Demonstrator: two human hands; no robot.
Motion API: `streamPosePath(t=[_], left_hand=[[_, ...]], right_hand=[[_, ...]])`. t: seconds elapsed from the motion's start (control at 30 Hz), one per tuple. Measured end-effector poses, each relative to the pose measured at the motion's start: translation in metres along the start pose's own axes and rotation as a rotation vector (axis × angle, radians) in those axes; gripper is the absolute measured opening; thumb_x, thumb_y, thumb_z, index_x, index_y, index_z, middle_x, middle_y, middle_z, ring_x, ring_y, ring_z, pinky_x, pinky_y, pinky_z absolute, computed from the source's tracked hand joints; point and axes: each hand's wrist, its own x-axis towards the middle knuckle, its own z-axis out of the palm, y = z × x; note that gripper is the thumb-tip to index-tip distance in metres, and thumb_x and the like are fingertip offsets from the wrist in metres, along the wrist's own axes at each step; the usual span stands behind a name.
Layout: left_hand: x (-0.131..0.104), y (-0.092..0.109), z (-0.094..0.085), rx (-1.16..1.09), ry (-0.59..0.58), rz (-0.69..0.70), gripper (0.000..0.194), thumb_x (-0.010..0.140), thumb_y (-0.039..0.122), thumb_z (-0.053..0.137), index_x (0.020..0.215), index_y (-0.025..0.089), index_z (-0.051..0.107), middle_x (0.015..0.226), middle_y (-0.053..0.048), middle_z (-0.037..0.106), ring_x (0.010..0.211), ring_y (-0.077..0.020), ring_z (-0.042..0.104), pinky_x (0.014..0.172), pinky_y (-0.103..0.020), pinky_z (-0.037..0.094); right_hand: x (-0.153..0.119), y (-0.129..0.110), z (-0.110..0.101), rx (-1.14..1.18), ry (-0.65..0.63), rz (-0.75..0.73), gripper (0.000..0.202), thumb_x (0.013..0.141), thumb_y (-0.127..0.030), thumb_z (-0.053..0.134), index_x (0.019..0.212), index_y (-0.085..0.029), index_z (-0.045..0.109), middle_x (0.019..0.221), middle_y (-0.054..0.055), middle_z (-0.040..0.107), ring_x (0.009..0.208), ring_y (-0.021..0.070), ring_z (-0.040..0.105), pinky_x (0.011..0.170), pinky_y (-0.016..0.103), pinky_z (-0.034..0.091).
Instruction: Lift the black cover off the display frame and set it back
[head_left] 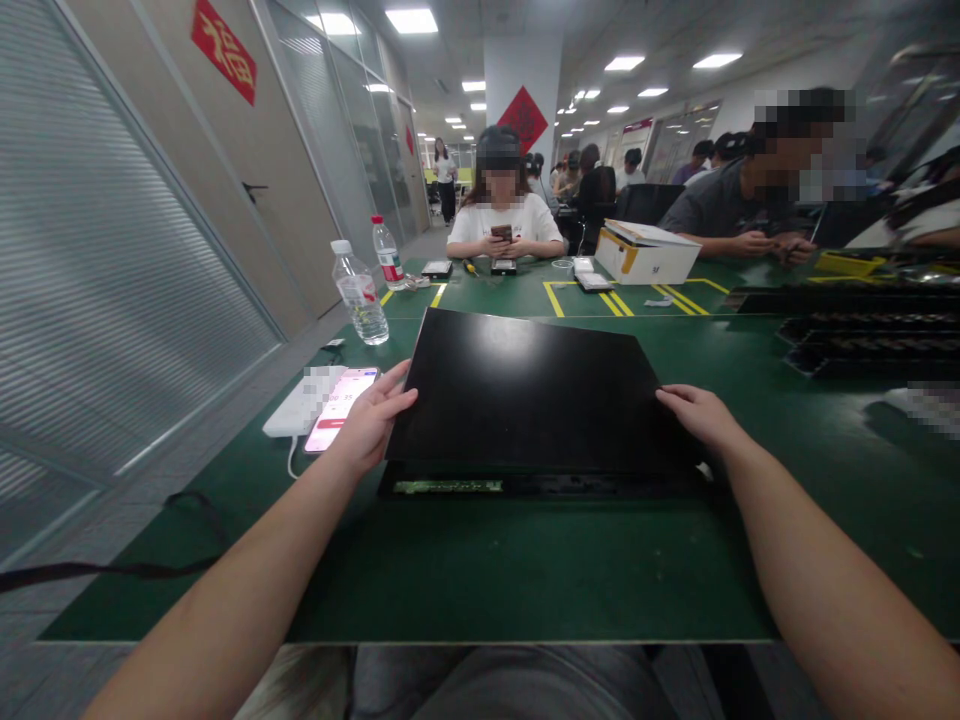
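Observation:
A flat black screen panel (517, 400) is held in front of me, its glossy face toward me and a ceiling light mirrored near its top. My left hand (375, 415) grips its left edge, thumb on the face. On the opposite edge, my right hand (694, 412) pinches the panel near the upper right side. Beneath the panel's lower edge a dark strip with a green circuit board (448, 487) shows on the green table. Whether that strip belongs to the panel or to another one under it, I cannot tell.
Left of the panel lie a lit phone (341, 410) and a white box-like device with a cable. Behind them stand two water bottles (361, 295). Several black panels (870, 335) are stacked at right. Across the green table (517, 570), a person holds a phone near a white box (646, 255).

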Motion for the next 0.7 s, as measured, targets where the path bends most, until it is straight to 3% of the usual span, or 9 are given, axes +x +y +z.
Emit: streamPosePath(t=[0.1, 0.23, 0.33, 0.43, 0.57, 0.63, 0.7], left_hand=[[0.001, -0.001, -0.002, 0.022, 0.03, 0.037, 0.077, 0.068, 0.018, 0.084, 0.141, 0.02, 0.062, 0.127, -0.008, 0.077, 0.12, -0.0325, 0.069, 0.102, -0.043, 0.057], [0.002, 0.003, -0.004, 0.062, 0.129, 0.118, 0.071, 0.068, 0.018, 0.08, 0.137, 0.023, 0.066, 0.123, -0.005, 0.079, 0.12, -0.0314, 0.07, 0.105, -0.043, 0.055], [0.001, 0.007, -0.003, 0.06, 0.174, 0.13, 0.068, 0.066, 0.018, 0.079, 0.134, 0.022, 0.068, 0.12, -0.003, 0.08, 0.121, -0.0311, 0.069, 0.107, -0.042, 0.052], [0.001, 0.007, 0.0, 0.053, 0.173, 0.114, 0.065, 0.064, 0.018, 0.079, 0.129, 0.019, 0.071, 0.117, -0.005, 0.081, 0.12, -0.0321, 0.069, 0.107, -0.042, 0.052], [0.002, 0.004, -0.001, 0.043, 0.148, 0.098, 0.062, 0.062, 0.019, 0.08, 0.124, 0.017, 0.074, 0.113, -0.008, 0.081, 0.117, -0.0337, 0.07, 0.102, -0.041, 0.054], [0.003, 0.003, -0.003, 0.062, 0.143, 0.07, 0.06, 0.063, 0.02, 0.08, 0.122, 0.017, 0.075, 0.112, -0.008, 0.081, 0.115, -0.0333, 0.071, 0.099, -0.039, 0.055], [0.005, 0.003, -0.006, 0.106, 0.149, 0.026, 0.056, 0.065, 0.022, 0.08, 0.12, 0.017, 0.076, 0.111, -0.008, 0.081, 0.113, -0.0327, 0.072, 0.094, -0.037, 0.056]], right_hand=[[-0.001, -0.002, 0.001, 0.177, 0.029, 0.084, 0.02, 0.068, -0.036, 0.076, 0.082, -0.022, 0.076, 0.097, 0.009, 0.077, 0.101, 0.0289, 0.069, 0.092, 0.042, 0.052], [-0.003, -0.011, -0.001, 0.422, 0.058, 0.069, 0.028, 0.059, -0.035, 0.079, 0.084, -0.023, 0.076, 0.096, 0.008, 0.077, 0.099, 0.0287, 0.069, 0.087, 0.041, 0.055], [-0.01, -0.026, -0.008, 0.631, 0.006, 0.068, 0.03, 0.061, -0.032, 0.075, 0.09, -0.024, 0.072, 0.091, 0.006, 0.076, 0.093, 0.0269, 0.071, 0.081, 0.038, 0.057], [-0.021, -0.041, -0.02, 0.73, -0.102, 0.056, 0.031, 0.073, -0.032, 0.067, 0.103, -0.026, 0.068, 0.096, 0.005, 0.076, 0.094, 0.026, 0.072, 0.083, 0.038, 0.058], [-0.032, -0.048, -0.032, 0.639, -0.303, 0.189, 0.038, 0.086, -0.05, 0.051, 0.101, -0.02, 0.07, 0.091, 0.012, 0.075, 0.091, 0.0305, 0.072, 0.081, 0.042, 0.058], [-0.033, -0.046, -0.034, 0.589, -0.396, 0.268, 0.04, 0.084, -0.052, 0.053, 0.094, -0.018, 0.071, 0.085, 0.014, 0.074, 0.089, 0.0322, 0.072, 0.08, 0.044, 0.058], [-0.033, -0.046, -0.035, 0.579, -0.371, 0.273, 0.031, 0.079, -0.046, 0.059, 0.085, -0.017, 0.071, 0.077, 0.014, 0.072, 0.085, 0.0324, 0.072, 0.079, 0.044, 0.058]])
